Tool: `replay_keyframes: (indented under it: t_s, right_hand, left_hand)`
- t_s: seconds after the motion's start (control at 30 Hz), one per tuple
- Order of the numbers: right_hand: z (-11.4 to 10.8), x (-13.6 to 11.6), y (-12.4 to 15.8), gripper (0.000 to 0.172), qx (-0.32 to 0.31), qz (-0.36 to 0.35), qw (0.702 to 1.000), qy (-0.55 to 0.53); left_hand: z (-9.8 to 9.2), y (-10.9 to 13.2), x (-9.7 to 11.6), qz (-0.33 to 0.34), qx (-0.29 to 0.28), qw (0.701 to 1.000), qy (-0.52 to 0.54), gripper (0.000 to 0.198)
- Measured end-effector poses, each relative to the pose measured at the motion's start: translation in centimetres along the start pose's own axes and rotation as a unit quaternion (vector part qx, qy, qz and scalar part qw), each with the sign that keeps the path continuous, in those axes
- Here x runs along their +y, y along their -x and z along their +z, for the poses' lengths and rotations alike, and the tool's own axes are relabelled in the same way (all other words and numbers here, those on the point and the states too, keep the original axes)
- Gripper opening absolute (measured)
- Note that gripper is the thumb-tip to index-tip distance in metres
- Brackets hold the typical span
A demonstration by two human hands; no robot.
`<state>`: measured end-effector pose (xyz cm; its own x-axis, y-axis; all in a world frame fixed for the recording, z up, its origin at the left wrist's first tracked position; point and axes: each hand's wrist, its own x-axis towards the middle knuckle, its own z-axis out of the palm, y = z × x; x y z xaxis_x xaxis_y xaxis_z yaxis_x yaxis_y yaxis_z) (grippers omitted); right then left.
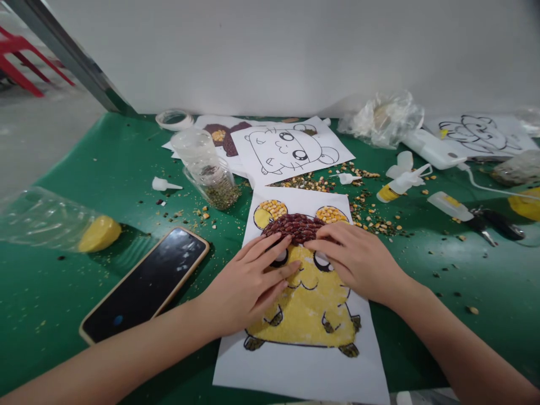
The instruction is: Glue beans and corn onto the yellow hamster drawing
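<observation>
A hamster picture on white paper [236,365] lies in front of me. Its body is filled with yellow grains [301,315], its ears with corn kernels [331,214], and the top of its head with dark red beans [295,225]. My left hand [255,281] rests open on the left of the face, fingers stretched, fingertips at the lower edge of the beans. My right hand [360,259] lies over the right side, its fingers apart and bent down onto the beans' right edge, partly covering the eye. No loose item shows in either hand.
A phone [145,287] and a plastic bottle [46,222] lie left. A container of green beans [219,188] stands behind the picture, near another hamster drawing [291,149]. Loose grains [367,211], glue bottles [400,185], keys [498,225] and a white glue gun [434,149] are right.
</observation>
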<state>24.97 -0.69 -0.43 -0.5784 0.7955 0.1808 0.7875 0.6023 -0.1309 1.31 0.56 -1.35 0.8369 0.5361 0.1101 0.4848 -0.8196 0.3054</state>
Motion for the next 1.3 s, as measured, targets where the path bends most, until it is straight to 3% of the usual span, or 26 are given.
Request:
replay_keyframes:
  t_s: [0.1, 0.27, 0.7, 0.87, 0.93, 1.0, 1.13, 1.23, 1.3]
  right_hand:
    - [-0.2, 0.3, 0.1, 0.032, 0.016, 0.003, 1.0, 0.007]
    - [-0.2, 0.6, 0.0, 0.032, -0.024, -0.006, 1.0, -0.011]
    - [-0.2, 0.1, 0.0, 0.034, -0.042, -0.029, 0.997, -0.055]
    - [-0.1, 0.2, 0.0, 0.033, -0.025, -0.035, 0.998, -0.046]
    - [-0.1, 0.6, 0.0, 0.033, -0.009, -0.028, 0.998, -0.051]
    - [-0.2, 1.2, 0.0, 0.031, 0.04, 0.022, 0.997, -0.058]
    - [-0.2, 2.5, 0.0, 0.016, 0.142, 0.162, 0.973, -0.077]
    - [0.2, 3.2, 0.0, 0.011, 0.181, 0.172, 0.963, -0.103]
    - [0.6, 3.5, 0.2, 0.012, 0.196, 0.166, 0.959, -0.12]
  left_hand:
    - [-0.1, 0.0, 0.1, -0.001, -0.001, 1.0, 0.004, 0.038]
    - [-0.2, -0.1, 0.2, -0.004, -0.013, 1.0, 0.002, 0.037]
    - [0.3, 0.0, -0.2, 0.01, 0.008, 1.0, 0.004, 0.037]
    - [0.3, 0.0, -0.4, 0.017, 0.013, 1.0, 0.011, 0.039]
    - [0.1, -0.1, -0.5, 0.006, 0.033, 0.999, 0.033, 0.042]
    - [-0.3, -0.1, -0.7, -0.02, 0.074, 0.994, 0.075, 0.043]
    - [-1.6, -0.4, -1.2, -0.122, 0.165, 0.954, 0.22, 0.037]
    - [-3.0, -0.7, -1.8, -0.226, 0.198, 0.869, 0.392, 0.033]
    - [-4.2, -0.7, -2.0, -0.255, 0.235, 0.81, 0.473, 0.034]
